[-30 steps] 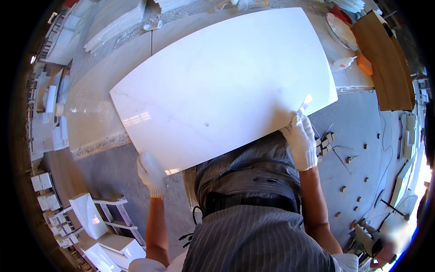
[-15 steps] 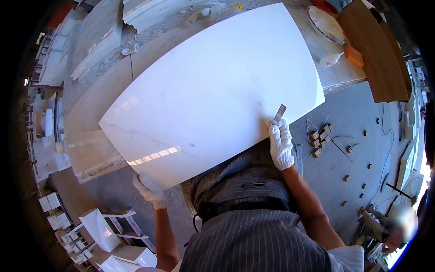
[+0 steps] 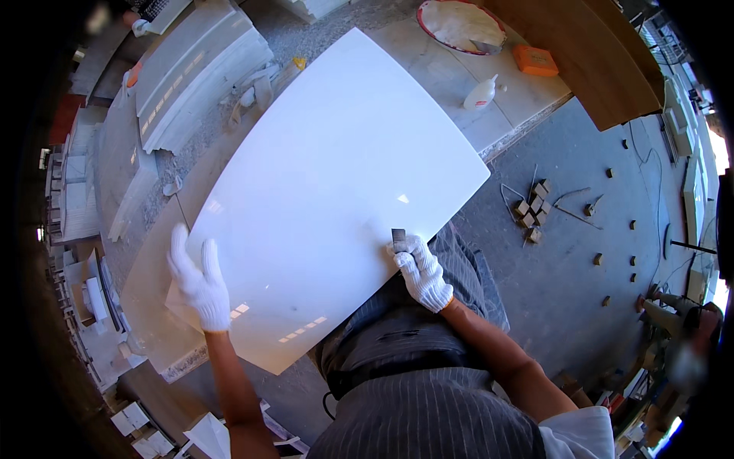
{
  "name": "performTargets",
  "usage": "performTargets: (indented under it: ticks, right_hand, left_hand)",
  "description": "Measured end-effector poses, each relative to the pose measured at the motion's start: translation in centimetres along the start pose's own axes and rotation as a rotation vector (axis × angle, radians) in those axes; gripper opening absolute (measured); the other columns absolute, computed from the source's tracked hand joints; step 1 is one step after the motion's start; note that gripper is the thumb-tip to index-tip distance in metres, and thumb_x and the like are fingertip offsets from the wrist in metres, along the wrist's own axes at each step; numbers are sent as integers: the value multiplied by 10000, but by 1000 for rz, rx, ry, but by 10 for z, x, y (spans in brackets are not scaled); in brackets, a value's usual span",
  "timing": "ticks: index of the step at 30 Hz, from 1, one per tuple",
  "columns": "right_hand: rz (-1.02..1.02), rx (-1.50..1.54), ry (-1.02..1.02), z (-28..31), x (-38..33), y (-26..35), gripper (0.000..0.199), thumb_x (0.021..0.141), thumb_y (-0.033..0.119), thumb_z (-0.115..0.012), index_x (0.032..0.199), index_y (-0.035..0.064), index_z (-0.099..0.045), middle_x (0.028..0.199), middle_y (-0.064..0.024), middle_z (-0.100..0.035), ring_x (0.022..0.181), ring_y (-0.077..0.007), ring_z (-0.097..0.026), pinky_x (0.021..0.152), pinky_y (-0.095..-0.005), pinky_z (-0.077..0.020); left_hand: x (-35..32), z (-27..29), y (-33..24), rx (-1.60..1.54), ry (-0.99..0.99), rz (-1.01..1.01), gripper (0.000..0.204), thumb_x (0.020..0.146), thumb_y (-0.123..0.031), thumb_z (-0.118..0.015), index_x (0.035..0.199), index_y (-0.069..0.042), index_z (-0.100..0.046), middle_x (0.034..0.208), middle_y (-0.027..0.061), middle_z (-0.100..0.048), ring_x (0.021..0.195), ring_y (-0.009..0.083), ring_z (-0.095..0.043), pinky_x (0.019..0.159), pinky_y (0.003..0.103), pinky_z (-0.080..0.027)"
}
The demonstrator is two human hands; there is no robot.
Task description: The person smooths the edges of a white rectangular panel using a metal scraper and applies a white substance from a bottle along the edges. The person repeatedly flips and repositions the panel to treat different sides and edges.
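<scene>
While my right hand (image 3: 419,274) is pinching a small blade (image 3: 398,238) by the near edge and my empty left hand (image 3: 202,291) is spreading leftward, the glossy slab (image 3: 336,168) is lying across the table (image 3: 527,96), probably heavy, stiff, slippery, brittle, best gripped by opposite edges.

The glossy white slab (image 3: 336,168) (small bright reflections dot it) stretches ahead of my right hand (image 3: 420,275) and across to my left hand (image 3: 202,287). A small, flat grey piece (image 3: 398,236) juts forward from my right hand's grip.
</scene>
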State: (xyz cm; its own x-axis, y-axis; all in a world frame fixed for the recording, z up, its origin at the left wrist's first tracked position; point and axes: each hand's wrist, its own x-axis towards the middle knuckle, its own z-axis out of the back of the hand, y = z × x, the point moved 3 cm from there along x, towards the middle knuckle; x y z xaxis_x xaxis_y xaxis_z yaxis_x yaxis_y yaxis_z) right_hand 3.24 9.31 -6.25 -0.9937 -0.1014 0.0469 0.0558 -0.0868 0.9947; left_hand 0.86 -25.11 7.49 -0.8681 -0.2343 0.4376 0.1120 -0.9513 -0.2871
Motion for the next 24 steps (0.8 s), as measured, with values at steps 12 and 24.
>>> performTargets:
  ticks: [12,24]
  right_hand:
    - [-83,68,19,7,1,7,163,938,146,-636,1071,53,-630,987,-118,-628,898,-304,-637,782,-352,-521]
    - [-432,311,52,-1,27,59,142,978,157,-578,1040,40,-631,894,-63,-618,845,-157,-572,808,-299,-484]
  left_hand:
    - [105,-55,-15,-397,914,296,572,980,-472,-556,1120,80,-621,975,32,-644,907,115,-555,823,288,-462]
    - [127,-41,9,-316,846,269,488,1001,-395,-547,1106,72,-643,925,-1,-631,855,88,-545,777,271,-461]
